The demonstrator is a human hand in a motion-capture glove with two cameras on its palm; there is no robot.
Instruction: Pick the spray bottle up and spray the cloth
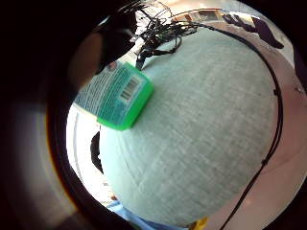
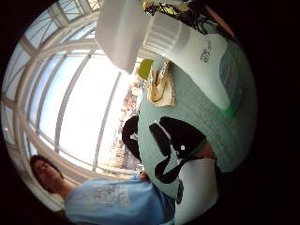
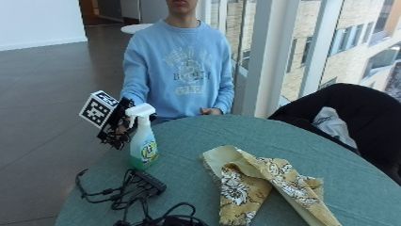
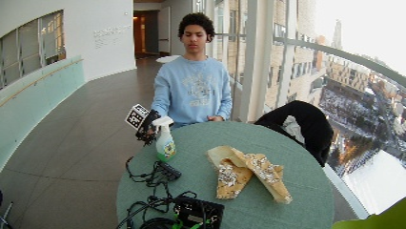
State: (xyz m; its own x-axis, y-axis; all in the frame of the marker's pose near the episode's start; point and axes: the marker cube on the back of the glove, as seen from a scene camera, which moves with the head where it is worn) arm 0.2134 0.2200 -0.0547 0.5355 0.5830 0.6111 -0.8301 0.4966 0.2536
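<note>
A: We log the spray bottle [image 3: 143, 141] upright near the table's [image 3: 351, 169] edge, on the gloved hand's side, at about nine o'clock from the cloth [image 3: 263, 186]. White trigger head on top, green liquid at its base.

B: We agree. The right hand [image 3: 120, 123] sits at the bottle's neck, just under the trigger head. From the outside view we see the glove against the neck, with the fingers seemingly wrapped round it.

A: The little finger side palm view supports that: the bottle's labelled green body [image 1: 117, 96] fills the space close to the palm, with the teal tabletop [image 1: 211, 134] beyond it.

B: We cannot tell whether the base touches the table or is just above it.

A: Cloth: yellow, flower-printed, crumpled in folds, flat on the table, well apart from the bottle. In the thumb side palm view it shows beside the bottle's white neck [image 2: 187, 47].

B: Rest: black cables and a small black box [image 3: 147, 181] lie at about six o'clock from the bottle. A black jacket [image 3: 344, 113] hangs on a chair at the table's far side.
</note>
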